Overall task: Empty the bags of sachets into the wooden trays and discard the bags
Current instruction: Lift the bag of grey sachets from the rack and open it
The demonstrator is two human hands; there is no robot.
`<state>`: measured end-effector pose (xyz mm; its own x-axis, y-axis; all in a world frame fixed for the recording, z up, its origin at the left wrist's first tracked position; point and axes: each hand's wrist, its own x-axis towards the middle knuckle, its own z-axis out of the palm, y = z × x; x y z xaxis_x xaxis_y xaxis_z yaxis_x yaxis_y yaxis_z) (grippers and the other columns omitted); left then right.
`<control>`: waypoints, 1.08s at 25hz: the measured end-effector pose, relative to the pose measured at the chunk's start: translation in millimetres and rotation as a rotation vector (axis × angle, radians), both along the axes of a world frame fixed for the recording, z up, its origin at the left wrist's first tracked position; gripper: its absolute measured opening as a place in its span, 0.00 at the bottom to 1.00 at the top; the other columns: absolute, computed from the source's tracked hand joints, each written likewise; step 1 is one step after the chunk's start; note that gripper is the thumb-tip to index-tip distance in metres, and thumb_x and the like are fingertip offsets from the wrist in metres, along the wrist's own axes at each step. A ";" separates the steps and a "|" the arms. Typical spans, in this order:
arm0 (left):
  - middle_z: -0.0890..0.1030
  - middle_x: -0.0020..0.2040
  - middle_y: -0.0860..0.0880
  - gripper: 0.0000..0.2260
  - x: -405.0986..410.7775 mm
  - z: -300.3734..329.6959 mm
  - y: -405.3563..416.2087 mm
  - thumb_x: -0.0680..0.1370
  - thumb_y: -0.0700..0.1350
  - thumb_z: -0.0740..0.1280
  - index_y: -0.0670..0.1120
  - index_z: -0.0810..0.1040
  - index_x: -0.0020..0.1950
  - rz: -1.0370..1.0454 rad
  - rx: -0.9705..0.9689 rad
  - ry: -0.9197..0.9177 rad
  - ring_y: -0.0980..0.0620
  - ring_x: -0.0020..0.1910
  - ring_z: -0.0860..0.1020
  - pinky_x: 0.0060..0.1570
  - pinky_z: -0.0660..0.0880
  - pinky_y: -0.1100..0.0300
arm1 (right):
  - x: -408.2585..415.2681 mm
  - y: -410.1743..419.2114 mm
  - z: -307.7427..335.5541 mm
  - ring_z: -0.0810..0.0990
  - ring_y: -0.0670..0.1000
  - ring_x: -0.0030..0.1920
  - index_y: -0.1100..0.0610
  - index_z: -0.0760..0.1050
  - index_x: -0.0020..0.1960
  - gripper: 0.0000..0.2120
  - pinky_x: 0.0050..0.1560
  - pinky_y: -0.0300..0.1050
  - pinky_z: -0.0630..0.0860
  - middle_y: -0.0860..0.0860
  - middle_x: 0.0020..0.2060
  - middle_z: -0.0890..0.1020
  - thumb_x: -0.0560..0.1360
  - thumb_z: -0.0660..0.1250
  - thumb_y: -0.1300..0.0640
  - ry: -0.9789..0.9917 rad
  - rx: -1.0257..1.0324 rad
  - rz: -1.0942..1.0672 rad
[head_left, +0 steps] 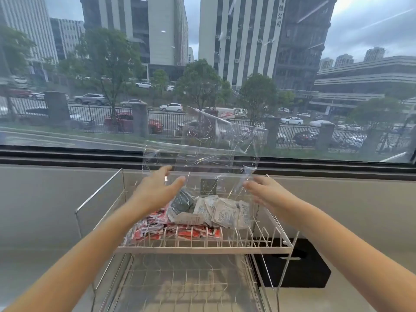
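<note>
A clear plastic bag [209,149] hangs upright in the air above the upper tier of a white wire rack [202,248]. My right hand [263,192] touches the bag's bunched lower right corner and seems to pinch it. My left hand [155,188] is at the bag's lower left edge with thumb and fingers spread. A dark green sachet [209,186] shows through the bag's bottom. In the rack lie red sachets [171,230] at the left and front, white sachets [222,212] at the right, and grey-green ones [182,200] between them.
The rack's lower wire tier [180,287] sits below, near me. A clear acrylic panel [99,199] stands on the rack's left side. A black box [299,264] rests on the counter to the right. A large window [202,64] runs behind the rack.
</note>
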<state>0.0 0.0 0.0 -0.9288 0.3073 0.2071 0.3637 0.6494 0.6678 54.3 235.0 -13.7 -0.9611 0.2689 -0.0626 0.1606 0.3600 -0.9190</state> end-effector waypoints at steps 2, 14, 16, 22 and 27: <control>0.63 0.73 0.44 0.29 -16.0 -10.3 5.8 0.77 0.55 0.57 0.45 0.54 0.74 0.010 -0.019 -0.055 0.44 0.70 0.65 0.67 0.63 0.47 | -18.5 5.7 -9.7 0.65 0.57 0.69 0.62 0.55 0.72 0.30 0.71 0.57 0.62 0.58 0.72 0.63 0.76 0.62 0.52 -0.003 -0.018 -0.049; 0.67 0.70 0.44 0.26 -42.2 -41.8 20.7 0.76 0.51 0.63 0.43 0.61 0.71 0.055 0.103 -0.102 0.48 0.65 0.68 0.62 0.65 0.53 | -48.8 12.0 -36.7 0.75 0.55 0.52 0.65 0.66 0.66 0.23 0.54 0.48 0.71 0.58 0.55 0.77 0.74 0.64 0.58 0.069 0.036 -0.204; 0.72 0.64 0.45 0.22 -37.2 -42.0 21.0 0.76 0.51 0.63 0.45 0.66 0.68 0.003 0.115 -0.067 0.50 0.59 0.72 0.57 0.67 0.56 | -42.4 12.2 -33.3 0.76 0.55 0.48 0.66 0.70 0.61 0.19 0.50 0.48 0.73 0.60 0.52 0.78 0.73 0.65 0.60 0.082 0.030 -0.193; 0.79 0.54 0.46 0.10 -27.6 -41.3 22.7 0.77 0.45 0.61 0.43 0.76 0.56 -0.042 0.112 -0.004 0.53 0.49 0.74 0.42 0.68 0.64 | -20.2 1.8 -13.5 0.74 0.47 0.39 0.59 0.75 0.49 0.04 0.37 0.36 0.68 0.52 0.40 0.77 0.75 0.63 0.63 0.226 -0.060 -0.125; 0.79 0.48 0.47 0.08 -14.4 -16.2 6.2 0.78 0.42 0.60 0.41 0.78 0.50 0.059 0.315 0.130 0.50 0.48 0.75 0.49 0.69 0.61 | 3.4 -0.2 23.3 0.74 0.47 0.39 0.53 0.72 0.41 0.04 0.42 0.38 0.70 0.50 0.38 0.76 0.74 0.65 0.59 0.382 -0.071 -0.186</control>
<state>-14.4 6.2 -16.2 -0.9028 0.1561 0.4007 0.4267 0.4414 0.7894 57.6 234.7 9.6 -0.8545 0.4477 0.2635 -0.1398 0.2903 -0.9467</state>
